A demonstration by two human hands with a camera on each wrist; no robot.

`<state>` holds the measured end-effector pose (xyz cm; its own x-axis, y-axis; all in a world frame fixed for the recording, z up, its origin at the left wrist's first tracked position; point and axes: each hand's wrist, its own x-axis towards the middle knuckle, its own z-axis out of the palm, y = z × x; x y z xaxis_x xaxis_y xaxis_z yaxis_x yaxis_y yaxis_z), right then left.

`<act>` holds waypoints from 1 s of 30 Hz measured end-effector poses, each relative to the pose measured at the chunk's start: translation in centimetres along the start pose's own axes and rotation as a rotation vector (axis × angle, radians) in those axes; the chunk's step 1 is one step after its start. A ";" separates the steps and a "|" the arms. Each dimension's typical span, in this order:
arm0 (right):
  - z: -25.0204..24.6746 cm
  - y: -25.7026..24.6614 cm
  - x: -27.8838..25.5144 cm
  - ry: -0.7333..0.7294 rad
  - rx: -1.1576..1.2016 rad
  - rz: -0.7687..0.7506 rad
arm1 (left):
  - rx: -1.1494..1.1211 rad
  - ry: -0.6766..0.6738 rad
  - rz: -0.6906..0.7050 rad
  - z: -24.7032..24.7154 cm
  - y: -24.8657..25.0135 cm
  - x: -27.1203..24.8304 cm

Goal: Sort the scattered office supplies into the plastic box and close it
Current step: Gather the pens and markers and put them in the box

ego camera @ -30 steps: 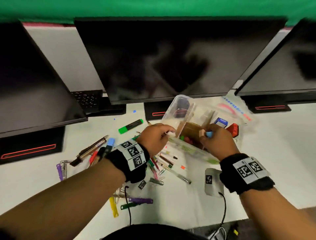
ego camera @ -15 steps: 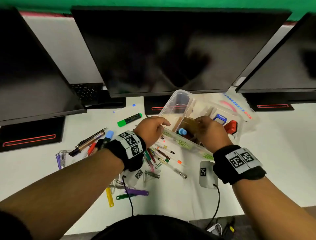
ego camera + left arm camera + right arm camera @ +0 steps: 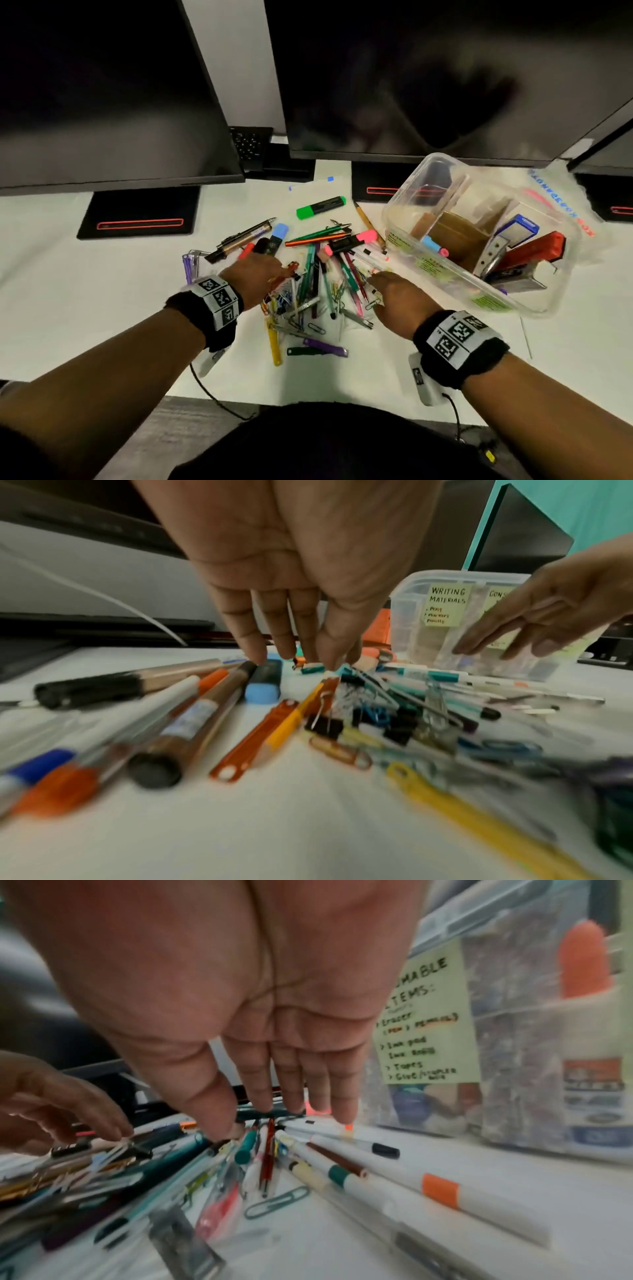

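Note:
A clear plastic box [image 3: 404, 202] with cardboard dividers stands open at the right, labelled on its front wall [image 3: 407, 615] [image 3: 428, 1020]. It holds a red stapler [image 3: 534, 248], a blue highlighter [image 3: 432, 244] and other items. Pens, markers, binder clips and paper clips lie in a pile [image 3: 322, 274] left of the box. My left hand [image 3: 255, 274] [image 3: 294, 656] hovers over the pile's left side, fingers straight and pointing down, holding nothing. My right hand [image 3: 394, 291] [image 3: 274, 1123] is over the pile's right side beside the box, fingers extended, empty.
Three dark monitors on black stands [image 3: 137, 219] line the back of the white desk [image 3: 85, 308]. A green highlighter [image 3: 320, 207] and a pencil [image 3: 364, 219] lie behind the pile. The box's clear lid [image 3: 561, 205] lies behind the box. Cables hang from my wrists.
Both hands have left the box and come back down to the pile of pens. The blue-capped marker that my right hand carried now lies in the box.

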<state>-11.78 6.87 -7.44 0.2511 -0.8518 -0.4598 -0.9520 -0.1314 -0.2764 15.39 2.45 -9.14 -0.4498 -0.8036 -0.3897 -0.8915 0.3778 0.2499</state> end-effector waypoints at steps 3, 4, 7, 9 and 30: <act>-0.1 -1.2 1.0 -0.001 -0.159 -0.084 | 0.082 -0.073 -0.015 2.1 -1.2 -0.9; -0.6 -1.7 1.5 0.020 -0.226 -0.113 | 0.085 -0.088 -0.010 2.5 -1.4 -1.2; -2.8 -3.5 2.7 0.162 -0.379 -0.140 | 0.131 -0.120 0.006 3.5 -1.9 -1.7; -4.3 -4.5 3.4 0.203 -0.492 -0.085 | 0.185 -0.134 0.012 4.1 -2.3 -1.6; -4.0 -0.9 -1.0 0.088 -0.422 0.107 | -0.142 0.169 -0.055 -1.2 4.7 5.8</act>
<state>-11.92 5.81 -3.37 0.1488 -0.9093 -0.3885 -0.9644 -0.2203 0.1461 8.67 -1.00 -9.15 -0.3748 -0.8915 -0.2546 -0.8924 0.2725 0.3596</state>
